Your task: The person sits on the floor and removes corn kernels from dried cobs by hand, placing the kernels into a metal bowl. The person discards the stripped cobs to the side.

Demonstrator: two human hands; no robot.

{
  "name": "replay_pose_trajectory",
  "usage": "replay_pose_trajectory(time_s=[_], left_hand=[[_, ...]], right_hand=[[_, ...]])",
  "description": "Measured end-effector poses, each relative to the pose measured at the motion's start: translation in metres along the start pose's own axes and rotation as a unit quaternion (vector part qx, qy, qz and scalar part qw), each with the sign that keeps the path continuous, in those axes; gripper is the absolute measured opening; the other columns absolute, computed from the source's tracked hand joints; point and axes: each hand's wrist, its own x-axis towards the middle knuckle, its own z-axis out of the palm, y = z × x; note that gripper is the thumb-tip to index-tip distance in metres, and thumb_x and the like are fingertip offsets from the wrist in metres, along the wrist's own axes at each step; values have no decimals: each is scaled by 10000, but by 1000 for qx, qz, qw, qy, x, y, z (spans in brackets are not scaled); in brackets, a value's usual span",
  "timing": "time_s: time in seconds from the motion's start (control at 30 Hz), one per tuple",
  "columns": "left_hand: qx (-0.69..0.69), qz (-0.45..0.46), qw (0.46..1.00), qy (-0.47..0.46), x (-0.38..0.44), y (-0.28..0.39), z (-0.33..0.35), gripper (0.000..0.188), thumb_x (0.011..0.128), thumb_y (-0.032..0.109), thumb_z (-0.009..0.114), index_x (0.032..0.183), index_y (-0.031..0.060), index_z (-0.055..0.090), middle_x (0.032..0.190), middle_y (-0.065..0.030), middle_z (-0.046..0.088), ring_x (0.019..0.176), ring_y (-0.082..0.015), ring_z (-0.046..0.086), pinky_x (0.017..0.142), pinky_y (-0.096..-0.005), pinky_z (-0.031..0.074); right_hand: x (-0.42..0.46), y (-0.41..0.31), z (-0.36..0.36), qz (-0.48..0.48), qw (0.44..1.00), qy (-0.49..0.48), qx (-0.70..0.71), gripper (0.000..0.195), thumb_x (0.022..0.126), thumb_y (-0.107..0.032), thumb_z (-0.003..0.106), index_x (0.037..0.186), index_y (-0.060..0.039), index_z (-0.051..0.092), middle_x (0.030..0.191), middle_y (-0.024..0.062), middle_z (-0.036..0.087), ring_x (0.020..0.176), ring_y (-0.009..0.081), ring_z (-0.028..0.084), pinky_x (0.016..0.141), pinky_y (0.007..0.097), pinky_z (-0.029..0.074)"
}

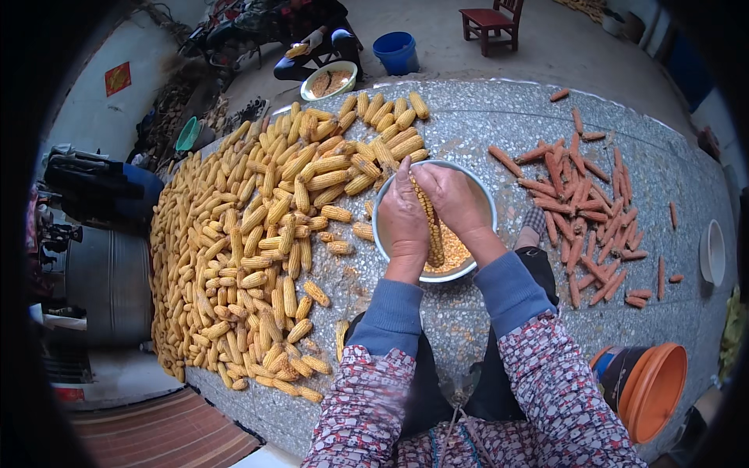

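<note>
Over a metal basin (494, 225), both my hands grip one ear of dried corn (432, 231), which slants down toward me. My left hand (404, 213) wraps its left side, and my right hand (456, 196) presses against it from the right near the top. Dark gaps between the kernel rows show on the ear. Loose yellow kernels (453, 251) lie in the basin below. My fingertips are partly hidden from this angle.
A large heap of corn ears (251, 251) spreads to the left. Bare reddish cobs (585, 205) are piled right of the basin. Orange buckets (655, 392) lie at lower right. Across the floor, another person's gloved hand (313, 41) holds an ear above a kernel-filled bowl (350, 65), beside a blue bucket (401, 61).
</note>
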Motion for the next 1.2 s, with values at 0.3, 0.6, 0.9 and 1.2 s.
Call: replay_pose_trajectory(time_s=[0.3, 0.6, 0.9, 1.2], left_hand=[[-43, -49, 998, 4, -2, 3, -2, 566, 1019, 480, 283, 1204, 66, 622, 925, -211, 669, 832, -326, 654, 727, -370, 485], [-139, -67, 988, -21, 3, 5, -4, 556, 1018, 449, 346, 1188, 0, 626, 1051, -185, 684, 959, -245, 661, 827, -306, 493], [-102, 22, 995, -5, 0, -3, 2, 417, 1018, 334, 429, 1159, 5, 642, 1002, -139, 695, 911, -168, 635, 796, -276, 495], [-23, 19, 999, -18, -2, -1, 0, 379, 1010, 305, 438, 1147, 16, 642, 1009, -161, 687, 895, -229, 657, 758, -319, 516]], right_hand=[[-4, 7, 6, -32, 998, 47, 13, 517, 965, -446, 422, 808, 20, 582, 671, 226, 541, 608, 344, 548, 599, 409, 434], [1, 16, 0, 42, 992, -9, 120, 528, 936, -484, 487, 811, 22, 570, 712, 225, 583, 646, 336, 576, 638, 411, 444], [-1, 3, 5, 2, 999, 47, 27, 474, 932, -427, 499, 803, 26, 549, 697, 228, 581, 627, 338, 575, 613, 422, 447], [1, 15, -1, 62, 995, 5, 83, 448, 923, -406, 486, 851, 24, 590, 741, 230, 595, 692, 368, 585, 663, 425, 447]])
